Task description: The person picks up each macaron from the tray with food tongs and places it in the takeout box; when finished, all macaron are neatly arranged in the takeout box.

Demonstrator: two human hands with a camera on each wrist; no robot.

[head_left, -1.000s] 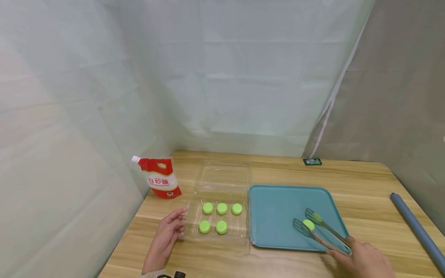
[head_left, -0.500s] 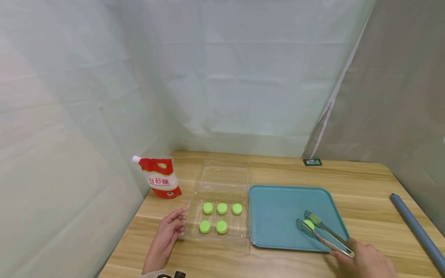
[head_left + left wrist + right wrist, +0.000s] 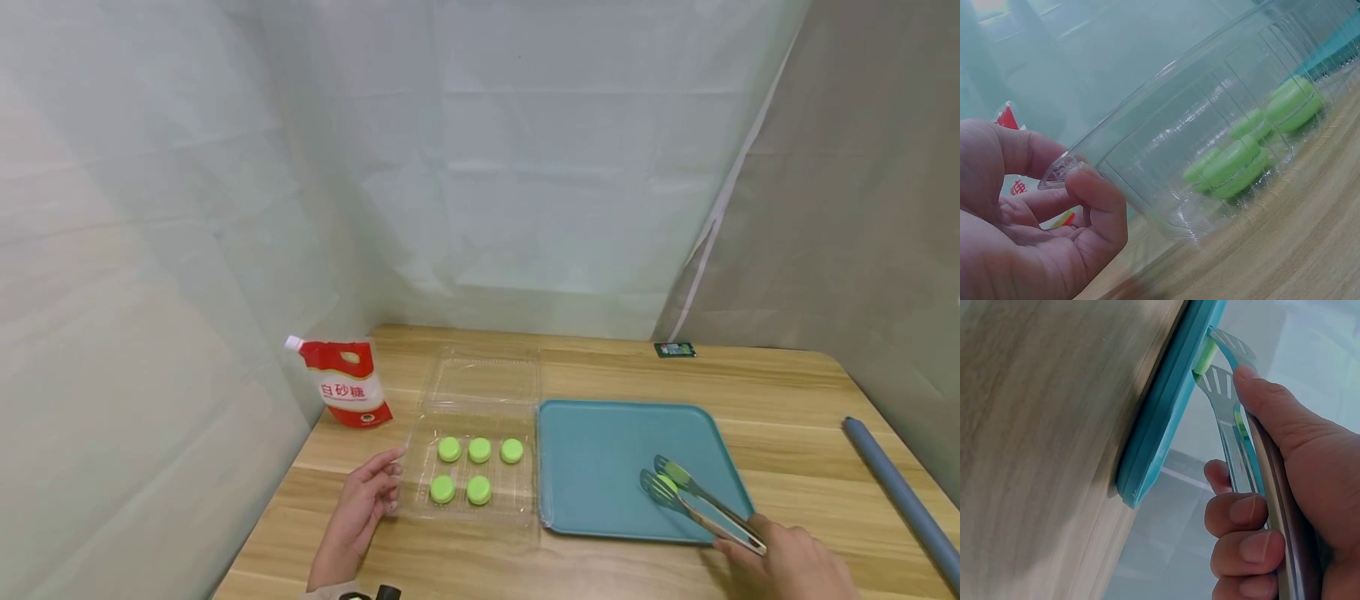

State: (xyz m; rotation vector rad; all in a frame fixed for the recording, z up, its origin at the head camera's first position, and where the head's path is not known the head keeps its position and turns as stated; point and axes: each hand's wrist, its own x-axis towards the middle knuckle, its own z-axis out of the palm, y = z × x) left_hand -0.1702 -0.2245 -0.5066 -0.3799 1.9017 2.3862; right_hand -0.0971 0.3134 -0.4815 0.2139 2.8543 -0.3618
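My left hand (image 3: 363, 508) pinches the left rim of a clear plastic box (image 3: 1166, 144) between thumb and fingers. Several green macarons (image 3: 479, 490) sit inside the box in two rows, three behind and two in front. With my right hand (image 3: 795, 560) I grip metal tongs (image 3: 712, 510), fingers wrapped round both arms. The slotted tong heads reach over the blue tray (image 3: 592, 467), one on each side of a single green macaron (image 3: 667, 483). In the right wrist view the slotted ends flank that green macaron (image 3: 1205, 355) just above the tray's rim (image 3: 1160, 431).
A red and white sugar pouch (image 3: 347, 385) with a white cap stands at the back left. The box's clear lid (image 3: 483, 379) lies folded back. A small dark green packet (image 3: 675, 350) rests at the back edge, and a grey-blue rod (image 3: 900, 500) lies far right.
The tong heads have drawn closer together round the macaron on the tray, and my right hand has shifted slightly right. The left hand and the box have stayed in place.
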